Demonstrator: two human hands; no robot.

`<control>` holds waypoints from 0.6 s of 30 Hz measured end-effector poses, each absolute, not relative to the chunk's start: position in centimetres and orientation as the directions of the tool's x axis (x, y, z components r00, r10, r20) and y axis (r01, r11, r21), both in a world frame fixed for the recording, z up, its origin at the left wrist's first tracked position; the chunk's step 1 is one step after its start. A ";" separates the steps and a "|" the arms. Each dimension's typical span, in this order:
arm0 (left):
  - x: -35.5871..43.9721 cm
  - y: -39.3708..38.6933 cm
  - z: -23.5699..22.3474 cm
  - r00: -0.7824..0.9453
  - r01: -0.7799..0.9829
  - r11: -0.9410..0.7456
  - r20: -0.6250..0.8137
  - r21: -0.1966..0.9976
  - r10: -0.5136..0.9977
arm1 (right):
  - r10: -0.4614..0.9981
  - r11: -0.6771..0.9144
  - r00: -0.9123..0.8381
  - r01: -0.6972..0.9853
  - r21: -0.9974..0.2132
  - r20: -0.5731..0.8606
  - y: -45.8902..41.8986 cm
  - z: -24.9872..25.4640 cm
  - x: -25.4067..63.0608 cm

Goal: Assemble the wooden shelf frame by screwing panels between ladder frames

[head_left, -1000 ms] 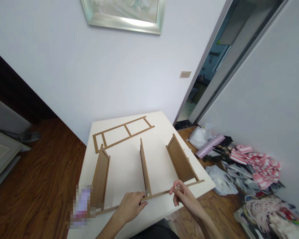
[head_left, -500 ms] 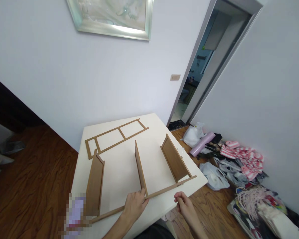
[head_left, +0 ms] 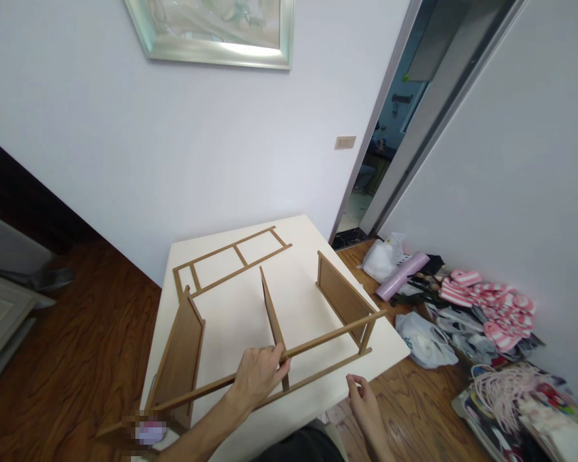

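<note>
My left hand (head_left: 260, 375) is wrapped round the upper rail (head_left: 334, 336) of a brown wooden ladder-like side frame, where the middle shelf panel (head_left: 271, 314) meets it. That frame stands along the near side of the table, its lower rail (head_left: 318, 379) below. A left panel (head_left: 177, 359) and a right panel (head_left: 344, 292) also extend from it toward the wall. My right hand (head_left: 365, 404) hovers apart from the frame, just off the table's front edge, fingers curled together; whether they hold something small is unclear. A matching side frame (head_left: 241, 255) lies flat at the back.
The white table (head_left: 298, 234) stands against the wall under a framed picture (head_left: 221, 54). On the floor at right lie plastic bags (head_left: 426, 343), a lilac roll (head_left: 402, 276), striped pink cloth (head_left: 491, 305) and a box of cords (head_left: 498, 388). A doorway (head_left: 361, 205) opens behind.
My left hand has tipped the near side frame with its panels, so its upper rail is raised and its lower rail now shows. The right hand stays curled off the edge. The view has shifted slightly.
</note>
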State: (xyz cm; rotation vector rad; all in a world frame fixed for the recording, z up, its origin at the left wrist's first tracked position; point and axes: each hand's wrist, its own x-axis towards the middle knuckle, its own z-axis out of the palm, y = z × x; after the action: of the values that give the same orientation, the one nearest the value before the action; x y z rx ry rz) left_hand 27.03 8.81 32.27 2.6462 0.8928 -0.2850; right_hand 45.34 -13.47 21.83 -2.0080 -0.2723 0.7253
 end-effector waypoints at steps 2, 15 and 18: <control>27.3 9.3 32.7 0.783 0.618 -0.747 -0.285 0.246 0.554 | 0.422 -0.523 0.820 -0.126 -0.843 -0.385 -13.2 21.7 45.4; 26.8 8.4 30.6 0.769 0.624 -0.703 -0.424 0.340 0.478 | 0.352 -0.611 0.904 0.025 -0.792 -0.243 -11.3 25.9 46.5; 26.6 7.9 29.8 0.767 0.626 -0.686 -0.450 0.371 0.456 | 0.396 -0.639 0.904 0.144 -0.756 -0.162 -9.9 28.2 48.5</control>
State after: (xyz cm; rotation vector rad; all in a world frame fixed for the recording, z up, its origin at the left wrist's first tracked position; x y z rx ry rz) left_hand 26.63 7.89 29.78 2.4482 0.8112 -0.4423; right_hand 48.53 -9.94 28.23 -2.2575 -0.3843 0.4018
